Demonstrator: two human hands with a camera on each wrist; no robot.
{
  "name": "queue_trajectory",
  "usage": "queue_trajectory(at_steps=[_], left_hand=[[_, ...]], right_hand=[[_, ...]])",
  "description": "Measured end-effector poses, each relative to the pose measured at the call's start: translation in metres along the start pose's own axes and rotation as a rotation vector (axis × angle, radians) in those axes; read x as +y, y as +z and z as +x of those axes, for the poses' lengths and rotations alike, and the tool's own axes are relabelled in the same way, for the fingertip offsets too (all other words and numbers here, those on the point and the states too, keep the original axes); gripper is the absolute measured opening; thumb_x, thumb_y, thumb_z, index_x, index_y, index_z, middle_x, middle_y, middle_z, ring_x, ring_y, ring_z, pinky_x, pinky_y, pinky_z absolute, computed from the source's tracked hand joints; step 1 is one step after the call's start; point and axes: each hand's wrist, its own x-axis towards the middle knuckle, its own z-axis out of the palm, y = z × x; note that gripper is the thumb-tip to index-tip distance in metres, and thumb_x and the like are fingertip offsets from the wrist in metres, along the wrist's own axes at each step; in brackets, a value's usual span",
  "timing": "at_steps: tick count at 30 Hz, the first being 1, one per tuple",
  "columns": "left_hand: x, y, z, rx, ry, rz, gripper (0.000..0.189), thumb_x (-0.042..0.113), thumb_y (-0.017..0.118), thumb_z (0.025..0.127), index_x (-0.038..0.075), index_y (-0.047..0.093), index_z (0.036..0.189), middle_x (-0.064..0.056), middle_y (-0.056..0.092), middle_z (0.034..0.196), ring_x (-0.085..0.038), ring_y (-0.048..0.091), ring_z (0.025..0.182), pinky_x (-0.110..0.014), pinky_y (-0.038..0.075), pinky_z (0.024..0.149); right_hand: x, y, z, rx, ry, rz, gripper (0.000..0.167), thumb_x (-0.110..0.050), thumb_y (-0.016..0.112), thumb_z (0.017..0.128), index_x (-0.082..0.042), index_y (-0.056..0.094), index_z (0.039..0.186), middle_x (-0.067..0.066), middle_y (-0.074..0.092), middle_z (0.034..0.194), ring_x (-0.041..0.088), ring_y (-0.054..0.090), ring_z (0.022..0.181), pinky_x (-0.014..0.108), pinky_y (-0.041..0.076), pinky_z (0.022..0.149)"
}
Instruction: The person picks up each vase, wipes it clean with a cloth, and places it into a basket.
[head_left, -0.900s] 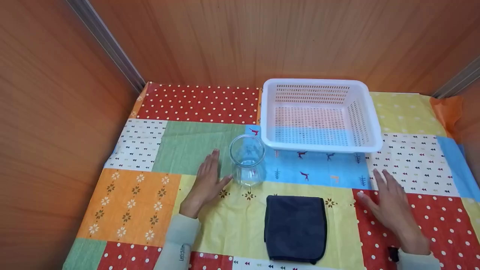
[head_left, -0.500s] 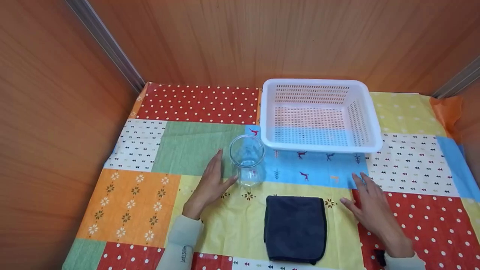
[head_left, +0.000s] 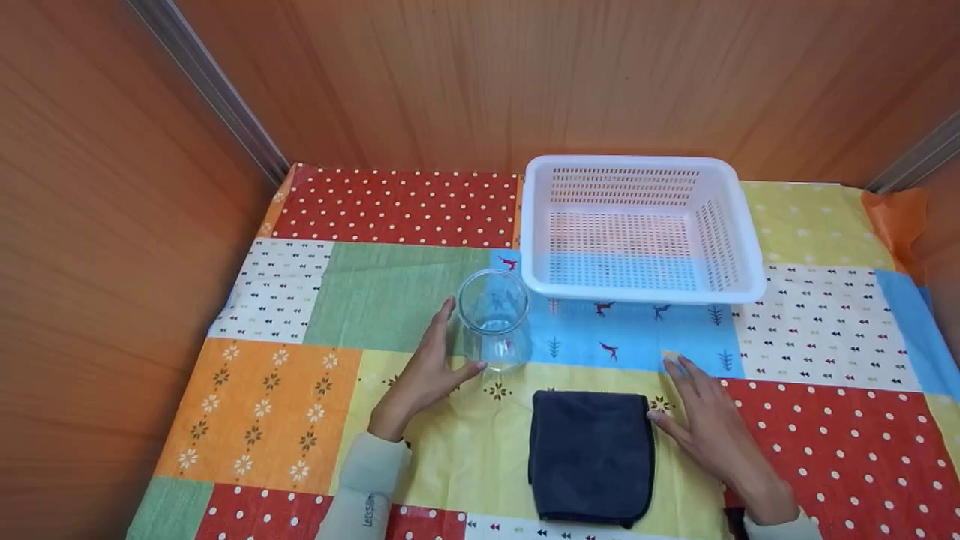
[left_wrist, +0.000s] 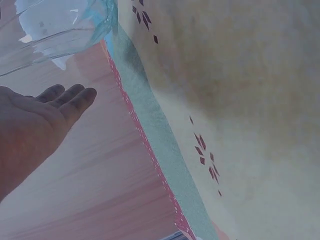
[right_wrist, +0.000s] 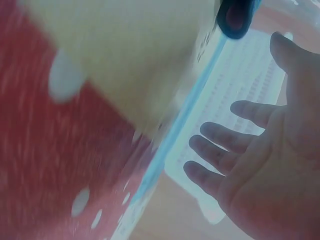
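Note:
A clear glass jar (head_left: 496, 349) with a wide round rim stands upright left of the middle of the table. Beside it on the left is my left hand (head_left: 424, 373), its fingers straight and the thumb near the jar's front; whether it touches the glass I cannot tell. In the left wrist view the glass jar (left_wrist: 55, 30) shows above the fingers. A folded dark cloth (head_left: 591, 457) lies in front. My right hand (head_left: 705, 424) is at its right edge, fingers extended and spread, holding nothing. The right wrist view shows that spread hand (right_wrist: 260, 165) and a dark folded edge of the cloth (right_wrist: 235, 17).
A white perforated plastic basket (head_left: 641, 294) sits at the back, behind and right of the jar. The patchwork tablecloth (head_left: 262, 405) covers the table. Wood-grain panels (head_left: 420, 82) stand at the back and both sides.
My right hand has moved left across the tablecloth to the cloth's right edge. My left hand has shifted slightly right, closer to the jar. Jar, cloth and basket have stayed put.

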Motion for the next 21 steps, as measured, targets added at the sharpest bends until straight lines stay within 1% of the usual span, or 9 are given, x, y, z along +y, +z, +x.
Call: queue_trajectory(at_steps=[5, 7, 9, 12, 19, 21], left_hand=[[0.005, 0.002, 0.002, 0.006, -0.001, -0.039, 0.109, 0.033, 0.084, 0.091, 0.010, 0.011, 0.169, -0.019, 0.021, 0.173, -0.042, 0.023, 0.159, -0.066, 0.028, 0.124], [0.008, 0.003, 0.003, 0.013, -0.006, -0.054, 0.108, 0.031, 0.085, 0.091, 0.012, 0.013, 0.169, -0.017, 0.023, 0.173, -0.041, 0.024, 0.158, -0.067, 0.029, 0.124], [0.010, 0.005, 0.005, 0.019, 0.000, -0.065, 0.107, 0.030, 0.085, 0.091, 0.013, 0.015, 0.169, -0.016, 0.024, 0.173, -0.041, 0.026, 0.158, -0.067, 0.029, 0.123], [0.012, 0.007, 0.006, 0.033, 0.019, -0.090, 0.104, 0.026, 0.084, 0.091, 0.011, 0.017, 0.169, -0.016, 0.026, 0.172, -0.041, 0.027, 0.158, -0.068, 0.029, 0.123], [0.016, 0.009, 0.009, 0.061, 0.030, -0.147, 0.103, 0.034, 0.085, 0.090, 0.013, 0.022, 0.168, -0.014, 0.031, 0.170, -0.038, 0.029, 0.157, -0.068, 0.027, 0.124], [0.018, 0.009, 0.010, 0.070, 0.044, -0.167, 0.102, 0.033, 0.085, 0.090, 0.010, 0.024, 0.168, -0.015, 0.032, 0.170, -0.038, 0.030, 0.157, -0.069, 0.025, 0.125]], right_hand=[[-0.010, 0.006, -0.002, 0.005, -0.032, 0.028, 0.082, -0.031, 0.080, 0.095, -0.002, 0.040, 0.161, 0.028, 0.039, 0.161, 0.049, 0.040, 0.144, 0.073, 0.033, 0.116], [-0.013, 0.009, -0.003, 0.000, -0.037, 0.032, 0.082, -0.031, 0.080, 0.095, -0.002, 0.040, 0.161, 0.028, 0.040, 0.161, 0.050, 0.041, 0.144, 0.073, 0.033, 0.116], [-0.016, 0.011, -0.004, -0.009, -0.037, 0.032, 0.082, -0.032, 0.080, 0.095, -0.003, 0.041, 0.161, 0.028, 0.041, 0.160, 0.050, 0.042, 0.143, 0.073, 0.035, 0.115], [-0.021, 0.013, -0.005, -0.036, -0.027, 0.030, 0.082, -0.033, 0.080, 0.095, -0.005, 0.040, 0.162, 0.026, 0.041, 0.161, 0.049, 0.042, 0.143, 0.073, 0.037, 0.114], [-0.031, 0.018, -0.005, -0.058, -0.017, 0.036, 0.079, -0.033, 0.078, 0.096, -0.008, 0.042, 0.162, 0.024, 0.042, 0.161, 0.046, 0.043, 0.144, 0.070, 0.038, 0.116], [-0.034, 0.019, -0.004, -0.060, -0.016, 0.044, 0.077, -0.033, 0.078, 0.097, -0.009, 0.043, 0.161, 0.023, 0.042, 0.161, 0.045, 0.044, 0.144, 0.069, 0.038, 0.117]])
